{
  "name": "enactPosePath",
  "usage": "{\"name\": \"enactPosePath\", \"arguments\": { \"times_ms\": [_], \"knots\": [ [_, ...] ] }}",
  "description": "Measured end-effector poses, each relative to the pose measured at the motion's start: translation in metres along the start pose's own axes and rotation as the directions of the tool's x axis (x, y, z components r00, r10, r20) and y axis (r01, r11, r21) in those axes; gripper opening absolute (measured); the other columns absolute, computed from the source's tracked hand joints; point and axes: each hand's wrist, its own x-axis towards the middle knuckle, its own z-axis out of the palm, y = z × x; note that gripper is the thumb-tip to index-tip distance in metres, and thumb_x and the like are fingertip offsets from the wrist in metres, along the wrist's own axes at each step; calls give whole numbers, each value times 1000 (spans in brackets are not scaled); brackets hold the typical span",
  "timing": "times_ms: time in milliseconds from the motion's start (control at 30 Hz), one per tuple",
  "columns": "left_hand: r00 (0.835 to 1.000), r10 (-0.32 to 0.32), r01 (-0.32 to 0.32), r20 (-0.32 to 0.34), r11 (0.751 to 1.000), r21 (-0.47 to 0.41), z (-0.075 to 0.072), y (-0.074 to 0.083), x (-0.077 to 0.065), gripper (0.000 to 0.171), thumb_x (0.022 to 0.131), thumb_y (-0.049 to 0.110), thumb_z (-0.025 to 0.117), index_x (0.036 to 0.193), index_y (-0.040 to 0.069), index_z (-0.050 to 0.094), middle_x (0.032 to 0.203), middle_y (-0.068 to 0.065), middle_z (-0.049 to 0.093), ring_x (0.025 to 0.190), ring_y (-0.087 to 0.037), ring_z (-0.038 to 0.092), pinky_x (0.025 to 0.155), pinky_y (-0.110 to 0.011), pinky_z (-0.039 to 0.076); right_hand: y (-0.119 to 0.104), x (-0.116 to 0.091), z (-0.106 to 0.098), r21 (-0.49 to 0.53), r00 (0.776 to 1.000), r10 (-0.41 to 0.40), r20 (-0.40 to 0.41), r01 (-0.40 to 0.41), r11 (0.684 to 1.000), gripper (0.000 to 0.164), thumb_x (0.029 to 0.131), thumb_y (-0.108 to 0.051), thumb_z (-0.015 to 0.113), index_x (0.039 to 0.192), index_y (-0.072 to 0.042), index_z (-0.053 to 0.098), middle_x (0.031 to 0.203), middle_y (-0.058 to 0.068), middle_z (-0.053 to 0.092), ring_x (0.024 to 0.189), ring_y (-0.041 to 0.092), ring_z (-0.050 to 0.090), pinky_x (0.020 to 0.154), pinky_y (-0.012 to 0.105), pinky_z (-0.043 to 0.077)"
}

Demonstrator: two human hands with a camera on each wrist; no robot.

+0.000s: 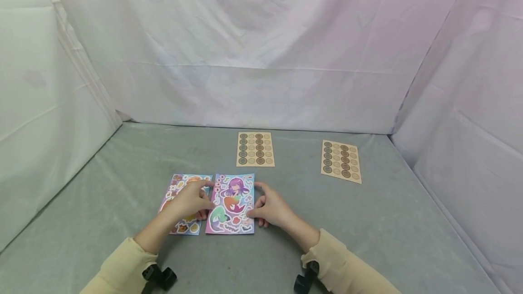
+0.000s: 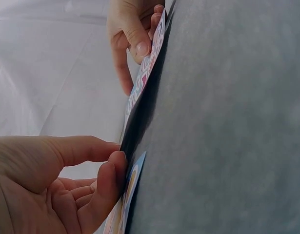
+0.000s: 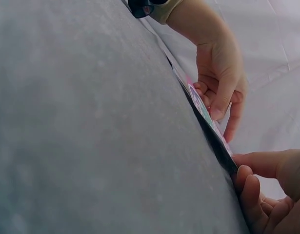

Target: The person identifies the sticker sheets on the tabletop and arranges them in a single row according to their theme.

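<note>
A sticker sheet with a purple-haired mermaid (image 1: 233, 196) spans the space between the two hands. The left hand (image 1: 189, 202) pinches its left edge between thumb and fingers, while the right hand (image 1: 274, 205) pinches the right edge. In the left wrist view, a dark gap shows beneath the held sticker sheet (image 2: 145, 80), so it is slightly off the table; the right wrist view shows the same sheet (image 3: 204, 108) at a low angle. Under the left hand lies a second colourful sticker sheet (image 1: 188, 227), partly hidden by that hand.
Two tan sheets of round stickers lie farther back: one sheet (image 1: 255, 149) behind the mermaid sheet, another sheet (image 1: 341, 161) tilted to the right. Grey cloth covers the table (image 1: 388, 239). White curtains (image 1: 265, 90) stand at the back and both sides.
</note>
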Motion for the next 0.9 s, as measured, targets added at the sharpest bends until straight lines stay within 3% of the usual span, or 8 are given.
{"name": "enactPosePath", "arguments": {
  "times_ms": [667, 900],
  "knots": [
    [999, -35, 36, -16, 998, 45, 0, 3, -1, 60, 79, 1, 73, 133, -6, 49, 60, -8, 58, 44, -21, 57, 43, -32, 50, -8, -1, 3, -64, 999, 34, -14, -35, 997, 85, 77, -4, 78, 145, 2, 28, 64, 5, 62, 38, 12, 50, 34, 26, 44],
    [1000, -16, 18, -26, 997, 74, 0, 2, -1, 59, 79, 2, 73, 133, -5, 50, 57, -7, 56, 41, -19, 53, 40, -28, 41, -9, -1, 3, -85, 999, 39, -19, -41, 996, 86, 77, -4, 78, 145, 2, 28, 63, 6, 62, 38, 13, 50, 34, 26, 44]
  ]
}}
